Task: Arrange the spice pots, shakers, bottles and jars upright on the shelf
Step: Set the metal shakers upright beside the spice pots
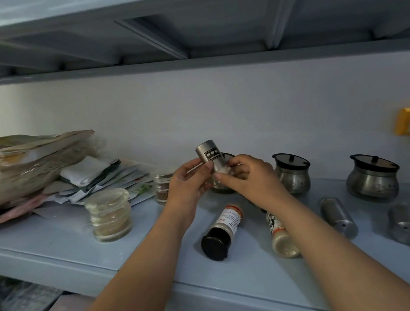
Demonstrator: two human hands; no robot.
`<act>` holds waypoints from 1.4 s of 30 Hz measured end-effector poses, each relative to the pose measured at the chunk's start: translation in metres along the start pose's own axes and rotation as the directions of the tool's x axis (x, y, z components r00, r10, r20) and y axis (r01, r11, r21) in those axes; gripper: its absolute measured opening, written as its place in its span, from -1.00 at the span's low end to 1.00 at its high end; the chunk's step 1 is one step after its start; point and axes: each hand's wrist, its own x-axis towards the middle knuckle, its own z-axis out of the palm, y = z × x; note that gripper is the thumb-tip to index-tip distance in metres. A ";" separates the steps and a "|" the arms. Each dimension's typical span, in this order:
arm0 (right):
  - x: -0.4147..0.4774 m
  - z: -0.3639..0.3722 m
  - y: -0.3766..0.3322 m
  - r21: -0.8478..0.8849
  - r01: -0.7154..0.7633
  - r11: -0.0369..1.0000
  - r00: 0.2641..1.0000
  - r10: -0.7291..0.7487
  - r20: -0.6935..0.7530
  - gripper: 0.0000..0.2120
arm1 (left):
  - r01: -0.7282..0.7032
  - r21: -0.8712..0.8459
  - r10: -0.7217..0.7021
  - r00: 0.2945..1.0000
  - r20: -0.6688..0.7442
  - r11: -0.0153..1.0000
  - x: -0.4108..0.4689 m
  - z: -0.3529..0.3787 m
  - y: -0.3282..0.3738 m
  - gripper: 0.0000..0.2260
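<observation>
Head view: A person's left hand (186,183) and right hand (246,176) hold a pepper shaker (210,156) at the centre of the frame, lifted just above the blue shelf (55,239). The shaker's long axis stands near vertical, its steel top up and leaning slightly left, with the black label facing the camera. Both grips are closed on it. The left thumb and fingers wrap its middle, and the right fingers pinch its lower glass part, where something pale shows between them.

Below the hands, a black-capped bottle (222,230) lies on its side, cap toward the lower left of the frame, with pale powder inside. Just right of it, a second bottle (280,233) also lies flat, its axis running up and down the frame. It holds whitish powder, and its upper end is hidden under the right forearm. Further right, two steel shakers (337,217) (407,225) lie on their sides, flat ends toward the lower right.

Upright along the wall stand lidded metal pots (293,173) (371,178); their contents cannot be seen. Left of the hands, a small glass jar (163,189) holds brown grains. A wider lidded glass jar (109,214) holds tan powder. A heap of packets (21,171) fills the left of the frame.
</observation>
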 end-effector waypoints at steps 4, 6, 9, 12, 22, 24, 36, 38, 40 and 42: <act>0.000 0.001 0.000 0.067 -0.030 0.997 0.998 0.026 0.057 -0.75 | 0.000 -0.015 0.000 1.000 0.005 1.000 0.001 -0.001 0.001 -0.81; 0.000 0.001 0.001 0.080 -0.036 0.996 0.997 0.031 0.071 -0.72 | -0.003 -0.008 0.004 1.000 0.013 1.000 0.001 -0.001 0.001 -0.80; -0.001 0.002 0.002 0.078 -0.032 0.996 0.998 0.027 0.064 -0.70 | 0.008 0.035 -0.010 0.999 0.036 0.999 0.001 -0.001 0.000 -0.72; -0.001 0.003 0.002 0.077 -0.034 0.996 0.998 0.030 0.048 -0.68 | 0.017 0.118 -0.032 0.992 0.123 0.993 0.000 -0.001 -0.001 -0.62; 0.002 0.006 0.007 0.036 -0.048 0.998 0.997 0.046 0.055 -0.66 | -0.074 0.287 0.069 0.997 0.028 0.955 0.001 -0.002 -0.007 -0.63; 0.002 0.007 0.009 0.027 -0.064 0.998 0.996 0.062 0.064 -0.67 | -0.099 0.332 0.096 0.995 0.024 0.938 0.001 -0.002 -0.006 -0.75; 0.004 0.010 0.013 -0.061 -0.116 0.991 0.981 0.124 0.147 -0.67 | -0.148 0.523 0.181 0.983 -0.014 0.839 0.000 -0.003 -0.012 -0.57; 0.004 0.011 0.014 -0.068 -0.114 0.991 0.979 0.124 0.161 -0.66 | -0.138 0.556 0.197 0.979 -0.047 0.820 0.002 -0.004 -0.014 -0.56; 0.005 0.012 0.013 -0.092 -0.090 0.992 0.978 0.106 0.179 -0.65 | -0.128 0.584 0.211 0.975 -0.075 0.801 0.004 -0.005 -0.015 -0.56; 0.005 0.012 0.012 -0.116 -0.060 0.991 0.975 0.083 0.208 -0.67 | -0.120 0.610 0.218 0.972 -0.089 0.783 0.005 -0.006 -0.016 -0.54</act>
